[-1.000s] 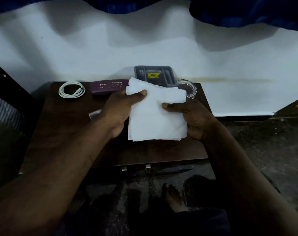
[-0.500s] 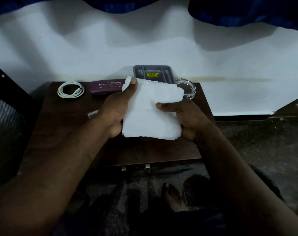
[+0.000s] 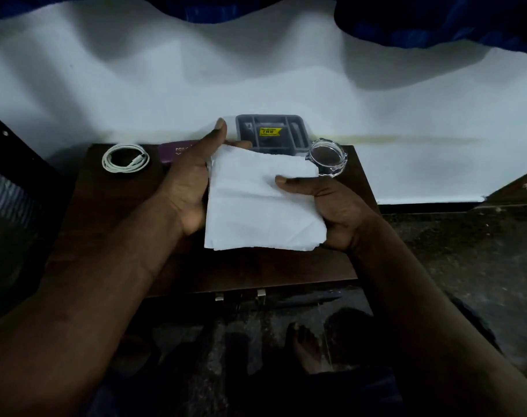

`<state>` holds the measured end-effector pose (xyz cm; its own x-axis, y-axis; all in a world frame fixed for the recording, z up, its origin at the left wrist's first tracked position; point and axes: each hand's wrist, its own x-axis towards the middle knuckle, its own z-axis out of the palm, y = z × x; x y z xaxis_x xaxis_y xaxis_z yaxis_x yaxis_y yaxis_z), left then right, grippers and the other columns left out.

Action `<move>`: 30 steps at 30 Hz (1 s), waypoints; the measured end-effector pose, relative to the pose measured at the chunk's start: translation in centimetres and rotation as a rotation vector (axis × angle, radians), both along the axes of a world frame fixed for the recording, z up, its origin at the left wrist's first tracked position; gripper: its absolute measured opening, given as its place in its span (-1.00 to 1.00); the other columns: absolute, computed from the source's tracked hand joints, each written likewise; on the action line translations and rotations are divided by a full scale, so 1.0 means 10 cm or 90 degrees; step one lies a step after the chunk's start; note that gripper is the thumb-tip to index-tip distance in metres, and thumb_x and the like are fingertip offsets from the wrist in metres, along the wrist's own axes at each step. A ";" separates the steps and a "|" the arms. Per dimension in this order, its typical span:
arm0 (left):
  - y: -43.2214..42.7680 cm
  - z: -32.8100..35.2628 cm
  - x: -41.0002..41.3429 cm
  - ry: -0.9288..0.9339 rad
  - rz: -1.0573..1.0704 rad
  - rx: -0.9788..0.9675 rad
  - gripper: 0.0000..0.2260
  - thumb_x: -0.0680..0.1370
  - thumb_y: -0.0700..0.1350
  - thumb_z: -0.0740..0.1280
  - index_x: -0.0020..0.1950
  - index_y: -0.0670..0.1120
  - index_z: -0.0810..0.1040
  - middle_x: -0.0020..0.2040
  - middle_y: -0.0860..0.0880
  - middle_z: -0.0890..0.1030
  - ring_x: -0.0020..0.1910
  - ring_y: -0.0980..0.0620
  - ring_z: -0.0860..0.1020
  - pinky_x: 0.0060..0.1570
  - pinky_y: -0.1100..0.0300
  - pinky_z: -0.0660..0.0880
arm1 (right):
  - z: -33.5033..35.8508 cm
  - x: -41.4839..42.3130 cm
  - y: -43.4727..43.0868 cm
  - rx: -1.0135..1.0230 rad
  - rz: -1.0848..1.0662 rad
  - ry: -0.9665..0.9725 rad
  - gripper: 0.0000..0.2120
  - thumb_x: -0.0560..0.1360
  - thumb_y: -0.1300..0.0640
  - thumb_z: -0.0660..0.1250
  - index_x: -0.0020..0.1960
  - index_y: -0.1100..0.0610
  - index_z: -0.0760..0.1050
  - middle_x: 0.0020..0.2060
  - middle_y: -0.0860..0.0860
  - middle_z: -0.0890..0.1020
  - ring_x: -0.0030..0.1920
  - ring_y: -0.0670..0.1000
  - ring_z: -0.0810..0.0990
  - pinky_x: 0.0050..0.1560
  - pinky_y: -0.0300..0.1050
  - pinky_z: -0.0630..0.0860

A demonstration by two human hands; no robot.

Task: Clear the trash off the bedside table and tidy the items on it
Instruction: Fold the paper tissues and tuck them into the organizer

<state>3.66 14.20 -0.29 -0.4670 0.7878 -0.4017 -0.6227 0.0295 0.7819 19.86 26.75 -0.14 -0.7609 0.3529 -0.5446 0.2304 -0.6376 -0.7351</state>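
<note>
Just in front of the grey tray (image 3: pixel 272 132), above the bench (image 3: pixel 111 212), a folded tissue (image 3: pixel 256 206) is pinched by the right hand (image 3: pixel 337 212) at one side. The left hand (image 3: pixel 190 182) takes the other, fingers (image 3: pixel 239 143) curled behind and thumb lifted. It looks light, limp and tear-prone, so it is best gripped by its edges.

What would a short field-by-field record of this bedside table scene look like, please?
Held item: white paper, above the dark wooden table
Right hand: thumb pinches the paper's right side
Left hand: fingers behind the paper's left edge, thumb raised off it
Back left: coiled white cable
Back middle: purple case, partly hidden by the left hand; grey divided tray with a yellow sticker
Back right: clear glass dish, beside the tray
</note>
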 end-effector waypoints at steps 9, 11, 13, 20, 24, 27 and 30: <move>0.07 -0.08 0.06 -0.009 0.099 -0.044 -0.73 0.60 0.01 0.40 -0.26 -0.04 0.48 -0.25 0.01 0.60 -0.21 -0.05 0.64 -0.19 0.14 0.65 | -0.08 -0.06 -0.01 0.005 0.002 -0.019 -0.64 0.56 0.20 0.41 0.35 0.19 0.61 0.21 0.18 0.71 0.13 0.23 0.71 0.13 0.22 0.67; 0.07 -0.10 0.05 0.004 0.113 -0.069 -0.68 0.58 0.06 0.42 -0.29 -0.04 0.47 -0.20 -0.03 0.60 -0.19 -0.08 0.62 -0.18 0.12 0.64 | -0.10 -0.07 -0.01 0.023 -0.002 -0.035 -0.65 0.56 0.20 0.42 0.33 0.20 0.63 0.19 0.19 0.72 0.13 0.24 0.71 0.13 0.24 0.67; 0.06 -0.13 0.02 -0.002 0.124 -0.076 -0.67 0.58 0.10 0.42 -0.28 -0.05 0.48 -0.20 -0.05 0.61 -0.22 -0.08 0.62 -0.22 0.12 0.65 | -0.11 -0.08 -0.02 0.043 -0.005 -0.055 -0.67 0.54 0.20 0.45 0.30 0.22 0.64 0.18 0.20 0.72 0.12 0.26 0.71 0.12 0.24 0.67; 0.09 -0.14 0.07 -0.050 0.041 -0.021 -0.67 0.56 0.14 0.42 0.15 -0.08 0.69 0.15 -0.14 0.73 0.14 -0.18 0.71 0.15 -0.18 0.63 | -0.10 -0.04 0.07 0.126 -0.111 -0.074 -0.75 0.50 0.26 0.49 0.17 0.26 0.69 0.07 0.19 0.75 -0.15 0.18 0.75 -0.18 0.07 0.73; 0.07 -0.16 0.21 -0.032 -0.031 -0.100 -0.72 0.58 -0.11 0.43 0.27 -0.14 0.66 0.11 -0.15 0.74 0.10 -0.17 0.72 0.04 -0.13 0.67 | -0.15 -0.03 0.12 0.228 -0.176 -0.048 -0.69 0.49 0.26 0.53 0.22 0.23 0.67 0.04 0.15 0.77 0.01 0.20 0.77 -0.06 0.12 0.72; 0.10 -0.18 0.26 0.059 0.013 -0.076 -0.73 0.57 -0.18 0.44 0.26 -0.18 0.66 0.11 -0.16 0.74 0.13 -0.21 0.71 0.10 -0.21 0.65 | -0.12 -0.04 0.11 0.371 -0.233 0.003 -0.77 0.50 0.29 0.52 0.12 0.09 0.66 -0.04 -0.02 0.78 -0.03 -0.01 0.77 -0.09 -0.03 0.71; 0.12 -0.15 0.23 0.143 0.055 -0.015 -0.76 0.58 -0.19 0.44 0.24 -0.20 0.66 0.13 -0.17 0.73 0.13 -0.20 0.71 0.13 -0.15 0.64 | -0.06 -0.03 0.11 0.461 -0.266 0.066 -0.79 0.51 0.28 0.52 0.02 0.00 0.64 -0.01 -0.01 0.78 0.03 0.01 0.77 0.08 0.07 0.70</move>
